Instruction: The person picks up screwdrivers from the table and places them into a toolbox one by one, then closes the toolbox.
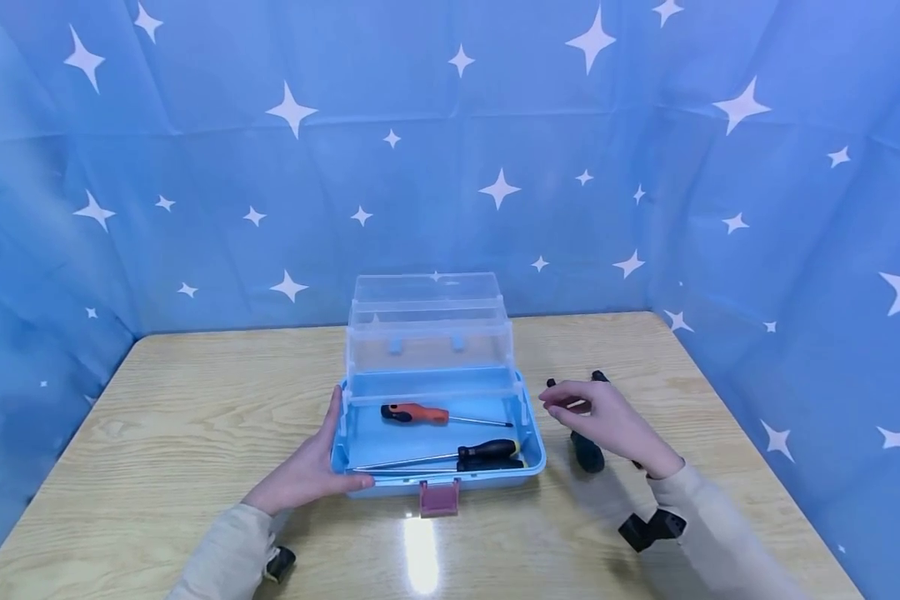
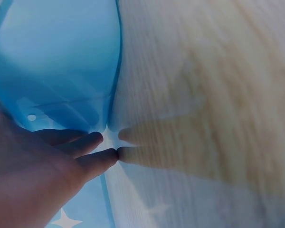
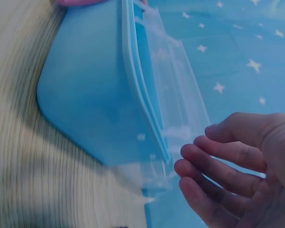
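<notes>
A light-blue toolbox (image 1: 375, 442) stands on the table with its clear lid (image 1: 427, 333) raised. Inside lie an orange-and-black screwdriver (image 1: 416, 413) and two black-handled ones along the front, the upper with a yellow-ended handle (image 1: 487, 449). My left hand (image 1: 307, 471) rests against the box's left side, thumb on the front rim; in the left wrist view its fingers (image 2: 97, 161) reach along the blue wall, fairly straight. To the right of the box my right hand (image 1: 603, 417) hovers with loosely bent fingers, holding nothing. Beneath it are dark tools (image 1: 587, 454), partly hidden by the hand.
A pink latch (image 1: 439, 500) hangs at the front of the box. The wooden table (image 1: 195, 400) extends around it, with a blue star-patterned curtain (image 1: 420, 208) along the back and sides. Black wrist devices (image 1: 652, 529) sit at both sleeves.
</notes>
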The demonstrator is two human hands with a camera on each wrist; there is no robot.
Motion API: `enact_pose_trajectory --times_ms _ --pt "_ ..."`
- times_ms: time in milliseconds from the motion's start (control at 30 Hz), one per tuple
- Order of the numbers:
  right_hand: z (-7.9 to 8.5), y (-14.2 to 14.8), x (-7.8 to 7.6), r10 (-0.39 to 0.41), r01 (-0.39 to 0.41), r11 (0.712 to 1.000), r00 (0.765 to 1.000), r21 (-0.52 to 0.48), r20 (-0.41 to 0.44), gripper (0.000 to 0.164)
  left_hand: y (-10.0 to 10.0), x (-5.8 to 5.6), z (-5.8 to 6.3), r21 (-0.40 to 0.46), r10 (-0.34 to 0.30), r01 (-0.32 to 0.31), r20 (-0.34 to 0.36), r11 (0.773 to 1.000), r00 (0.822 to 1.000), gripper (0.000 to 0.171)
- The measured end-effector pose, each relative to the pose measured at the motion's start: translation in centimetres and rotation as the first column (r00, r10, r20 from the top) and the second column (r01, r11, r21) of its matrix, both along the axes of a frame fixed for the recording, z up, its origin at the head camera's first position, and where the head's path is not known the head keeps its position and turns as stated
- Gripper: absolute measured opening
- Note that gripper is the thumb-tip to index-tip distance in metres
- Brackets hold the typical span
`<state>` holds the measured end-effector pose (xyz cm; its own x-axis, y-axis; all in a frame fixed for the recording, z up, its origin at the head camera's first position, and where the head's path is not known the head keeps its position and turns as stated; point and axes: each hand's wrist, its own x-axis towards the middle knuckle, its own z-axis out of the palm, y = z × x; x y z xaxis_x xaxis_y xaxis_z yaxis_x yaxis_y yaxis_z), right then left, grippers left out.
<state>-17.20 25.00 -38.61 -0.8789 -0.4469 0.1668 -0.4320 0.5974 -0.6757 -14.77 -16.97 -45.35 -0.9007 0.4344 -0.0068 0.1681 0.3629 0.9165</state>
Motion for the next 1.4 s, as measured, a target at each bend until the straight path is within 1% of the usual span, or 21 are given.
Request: enact_pose_trajectory --times_ms 167,333,467,600,700,833,1067,1400 --pt "0.0 1.1 0.0 -0.031 0.031 1.000 0.999 0.004 0.007 0.019 0.0 0.2 -0.1 -0.006 0.012 -0.012 0.004 1.000 1.000 0.129" --pt "-0.1 1.9 -0.4 -0.061 0.061 0.998 0.998 0.013 0.013 0.019 -0.2 0.3 -0.3 -0.014 0.025 -0.024 0.012 1.000 1.000 0.130" --pt "-0.4 2.7 -0.8 -0.090 0.091 0.996 0.996 0.022 -0.019 0.018 -0.2 0.2 -0.3 -0.016 0.030 -0.030 0.012 0.999 0.999 0.129" --pt "-0.7 3.7 -0.9 -0.137 0.140 0.990 0.988 0.034 -0.066 0.017 -0.2 0.0 -0.4 -0.013 0.013 -0.013 0.007 1.000 1.000 0.128" --pt "-0.9 4.3 -1.1 -0.171 0.174 0.984 0.982 0.030 -0.083 0.016 -0.1 0.0 -0.4 0.006 0.004 -0.004 0.006 1.000 1.000 0.128" --pt "-1.1 5.2 -1.3 -0.205 0.208 0.977 0.976 0.034 -0.076 0.019 0.0 0.1 -0.3 0.018 0.006 -0.006 0.010 1.000 1.000 0.128" --pt "-1.8 6.7 -1.5 -0.258 0.264 0.961 0.963 0.082 -0.072 0.024 0.1 0.1 -0.3 0.021 0.006 -0.006 0.015 1.000 1.000 0.128" --pt "-2.9 8.5 -1.8 -0.294 0.299 0.946 0.954 0.121 -0.060 0.026 0.2 0.2 -0.2 0.018 0.006 -0.006 0.022 1.000 1.000 0.128"
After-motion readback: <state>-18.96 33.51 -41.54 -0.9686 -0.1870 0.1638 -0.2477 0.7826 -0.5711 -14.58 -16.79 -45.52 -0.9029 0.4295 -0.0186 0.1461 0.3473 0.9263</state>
